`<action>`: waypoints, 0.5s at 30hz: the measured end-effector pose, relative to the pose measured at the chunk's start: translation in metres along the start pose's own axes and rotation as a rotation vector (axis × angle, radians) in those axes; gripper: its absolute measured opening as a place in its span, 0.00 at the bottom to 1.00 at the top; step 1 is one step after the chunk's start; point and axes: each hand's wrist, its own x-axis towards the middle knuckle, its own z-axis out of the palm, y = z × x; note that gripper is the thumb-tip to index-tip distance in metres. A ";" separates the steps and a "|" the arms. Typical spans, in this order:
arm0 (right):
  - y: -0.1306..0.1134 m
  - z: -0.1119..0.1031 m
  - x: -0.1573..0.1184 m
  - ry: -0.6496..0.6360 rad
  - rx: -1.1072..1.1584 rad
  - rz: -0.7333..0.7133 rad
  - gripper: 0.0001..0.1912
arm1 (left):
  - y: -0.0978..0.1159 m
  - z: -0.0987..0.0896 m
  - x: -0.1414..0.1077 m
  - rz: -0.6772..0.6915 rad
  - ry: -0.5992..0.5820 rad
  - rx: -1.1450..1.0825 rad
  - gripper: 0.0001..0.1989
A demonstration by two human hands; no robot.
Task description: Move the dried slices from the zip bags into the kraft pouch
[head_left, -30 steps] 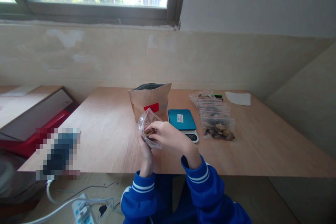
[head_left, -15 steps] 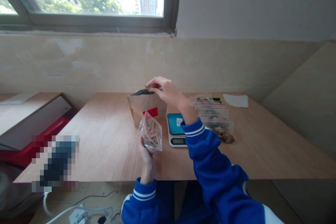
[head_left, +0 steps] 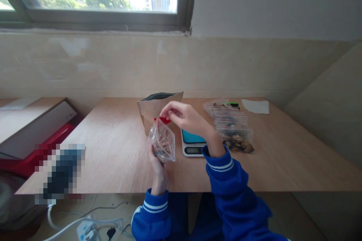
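My left hand [head_left: 158, 169] is wrapped round the lower part of a clear zip bag [head_left: 164, 141], which is open at the top and has some pale brown pieces in it. Just above that bag's mouth is my right hand [head_left: 179, 115], fingers curled and tips together; what they hold, if anything, is hidden. Behind both stands an upright kraft paper pouch [head_left: 148, 111], its dark mouth open. A red label [head_left: 164, 120] on its front is partly covered by my right hand. Under my right forearm sits a white kitchen scale [head_left: 193, 150] with a blue top.
Several filled zip bags [head_left: 230, 120] lie overlapping to the right, the nearest with brown dried pieces [head_left: 240, 145]. A black and green pen [head_left: 234, 104] and white paper [head_left: 256, 106] lie farther back. A blurred dark object [head_left: 62, 173] is at the table's left edge.
My right hand has come down from the paper pouch's mouth to the zip bag's opening. The brown piece in its fingers before no longer shows. My left hand stays on the bag.
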 end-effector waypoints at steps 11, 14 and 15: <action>0.014 0.062 -0.022 -0.383 -0.220 -0.039 0.10 | -0.010 -0.002 0.009 0.207 -0.057 0.022 0.21; 0.021 0.065 -0.024 -0.475 -0.207 -0.095 0.08 | -0.014 -0.006 0.016 0.215 -0.049 0.060 0.21; 0.024 0.065 -0.026 -0.488 -0.191 -0.110 0.07 | -0.015 -0.008 0.018 0.199 -0.051 0.068 0.21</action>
